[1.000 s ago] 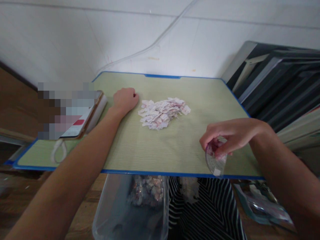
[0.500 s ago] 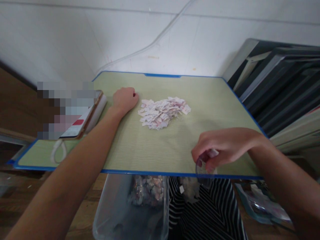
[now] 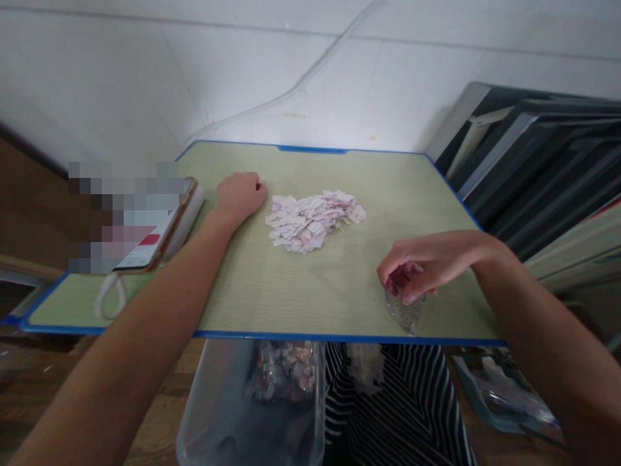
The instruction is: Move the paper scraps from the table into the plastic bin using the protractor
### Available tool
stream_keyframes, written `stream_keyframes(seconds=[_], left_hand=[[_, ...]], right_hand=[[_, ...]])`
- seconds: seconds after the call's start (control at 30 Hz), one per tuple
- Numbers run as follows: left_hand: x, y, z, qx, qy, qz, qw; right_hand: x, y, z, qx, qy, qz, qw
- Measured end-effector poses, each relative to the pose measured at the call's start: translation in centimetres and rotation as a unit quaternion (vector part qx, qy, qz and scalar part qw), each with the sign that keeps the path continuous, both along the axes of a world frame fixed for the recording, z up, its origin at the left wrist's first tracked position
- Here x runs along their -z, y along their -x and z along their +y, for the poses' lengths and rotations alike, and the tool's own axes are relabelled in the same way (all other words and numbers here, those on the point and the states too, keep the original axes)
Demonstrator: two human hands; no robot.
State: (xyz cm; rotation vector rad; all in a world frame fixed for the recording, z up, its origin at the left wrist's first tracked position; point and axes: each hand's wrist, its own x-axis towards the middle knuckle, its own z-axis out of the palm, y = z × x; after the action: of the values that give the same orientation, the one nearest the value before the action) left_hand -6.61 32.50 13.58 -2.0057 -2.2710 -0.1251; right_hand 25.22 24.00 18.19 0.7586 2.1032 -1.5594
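Observation:
My left hand (image 3: 241,195) rests in a loose fist on the left half of the green tabletop (image 3: 291,298); nothing shows in it. Just right of that fist lies a flat heap of small torn-looking paper scraps (image 3: 313,221), white with pinkish marks. Near the front right edge, the curled fingers of my right hand (image 3: 417,268) pinch a small clear plastic piece (image 3: 407,315). Its lower part hangs below the fingers; whether it is a bag or a cup I cannot tell. Something pink shows under the fingers.
At the left lies a phone in a case (image 3: 145,249) with a white loop strap (image 3: 110,298). A translucent bin (image 3: 208,395) below the front edge holds small shiny packets (image 3: 284,372). Dark flat panels (image 3: 533,155) lean at the right; a cable (image 3: 291,94) runs along the wall.
My right hand has moved up and away from the front edge, bringing the clear plastic piece over the tabletop. My left hand and the scraps stay put; the view shifts slightly.

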Motion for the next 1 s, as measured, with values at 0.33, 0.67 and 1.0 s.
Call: stream_keyframes(seconds=[0.33, 0.67, 1.0], left_hand=[[0.0, 0.1, -0.1, 0.004, -0.006, -0.007, 1.000], [-0.1, 0.0, 0.0, -0.004, 0.002, -0.003, 1.000], [0.1, 0.1, 0.0, -0.005, -0.002, -0.012, 1.000]], right_hand=[[-0.8, -0.7, 0.4, 0.028, -0.013, 0.006, 1.000], [0.2, -0.1, 0.3, 0.021, 0.027, -0.001, 0.999], [-0.3, 0.0, 0.1, -0.008, 0.016, 0.013, 1.000]])
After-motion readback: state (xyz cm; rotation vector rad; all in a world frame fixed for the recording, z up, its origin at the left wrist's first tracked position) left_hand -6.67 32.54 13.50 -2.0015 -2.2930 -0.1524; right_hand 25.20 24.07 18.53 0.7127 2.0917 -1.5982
